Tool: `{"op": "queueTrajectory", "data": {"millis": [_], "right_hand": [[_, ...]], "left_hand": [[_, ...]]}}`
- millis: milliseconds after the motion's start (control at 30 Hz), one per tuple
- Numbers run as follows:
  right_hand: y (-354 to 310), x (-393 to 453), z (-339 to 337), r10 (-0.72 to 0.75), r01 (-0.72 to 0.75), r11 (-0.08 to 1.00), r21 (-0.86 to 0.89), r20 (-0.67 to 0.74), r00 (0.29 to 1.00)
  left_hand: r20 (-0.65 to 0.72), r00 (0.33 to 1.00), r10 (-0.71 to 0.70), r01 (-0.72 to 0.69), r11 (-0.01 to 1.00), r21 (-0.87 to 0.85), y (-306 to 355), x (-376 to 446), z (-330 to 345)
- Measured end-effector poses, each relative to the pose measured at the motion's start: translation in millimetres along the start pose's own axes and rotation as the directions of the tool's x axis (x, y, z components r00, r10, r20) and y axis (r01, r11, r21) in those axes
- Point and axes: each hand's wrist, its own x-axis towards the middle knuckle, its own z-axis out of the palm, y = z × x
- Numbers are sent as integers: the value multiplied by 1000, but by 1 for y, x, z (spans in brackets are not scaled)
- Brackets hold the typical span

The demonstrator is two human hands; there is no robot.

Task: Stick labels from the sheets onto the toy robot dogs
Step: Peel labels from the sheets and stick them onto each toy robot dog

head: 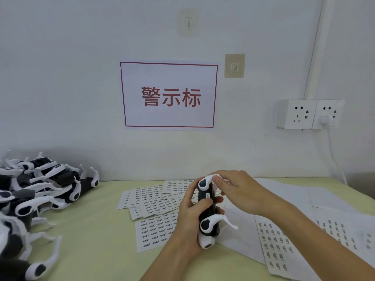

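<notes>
So at this point the person had one toy robot dog (208,211) up off the table, black belly side facing the camera, white legs sticking out to the right. The left hand (189,222) was wrapped around the body from the left, thumb across the dark middle, fingers curled round the back. The right hand (237,191) was arched over the far end of the dog, fingertips curled down onto the body just by a small white label (207,196) that already sat on the black shell. Whether those fingers were pinching anything I couldn't tell, they looked more like they were pressing.

My read: this was the stick-and-smooth step on this dog, not the peeling step. Next move probably calls for rubbing the label flat so the edges don't lift, then setting the dog down and going for a fresh one.

The label sheets (156,201) were fanned out on the green table (97,230) just left of the hands, more sheets (284,246) near right under the forearm. The pile of other dogs (36,191) sat well off to the left against the wall
</notes>
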Motion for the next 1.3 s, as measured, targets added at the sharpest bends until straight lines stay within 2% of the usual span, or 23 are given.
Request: {"op": "queueTrajectory", "data": {"millis": [167, 367, 500, 700, 800, 900, 967, 1133, 1233, 1300], "right_hand": [[1, -1, 0, 22, -22, 1000, 17, 28, 999], [0, 0, -1, 35, -35, 998, 48, 18, 999], [-1, 0, -1, 28, -30, 989, 143, 15, 999], [4, 1, -5, 64, -57, 980, 190, -32, 997], [7, 4, -7, 123, -75, 958, 278, -160, 980], [6, 7, -6, 190, -27, 902, 431, -338, 922], [4, 8, -3, 225, -9, 858, 514, -360, 906], [0, 8, -7, 249, -39, 740, 671, -219, 944], [4, 6, -17, 175, -92, 654, 751, -32, 984], [3, 4, -21, 112, -128, 662, 739, 71, 991]], "left_hand": [[-49, 999, 3, -6, 999, -53, -1, 1, 2], [20, 1000, -10, 11, 998, -67, 4, -2, 2], [59, 998, -35, 38, 997, -61, 6, -3, 1], [37, 994, -106, 110, 985, -133, 6, -2, 3], [-46, 991, -129, 123, 985, -120, 5, 0, 1], [-81, 988, -128, 124, 991, -58, 3, 0, 1], [-100, 988, -114, 108, 992, -59, 3, 0, 2], [-266, 964, -16, -13, 994, -104, 19, 5, 8], [-356, 934, 37, -74, 993, -90, 36, 12, 9], [-397, 914, 81, -105, 994, -39, 45, 15, 8]]}}
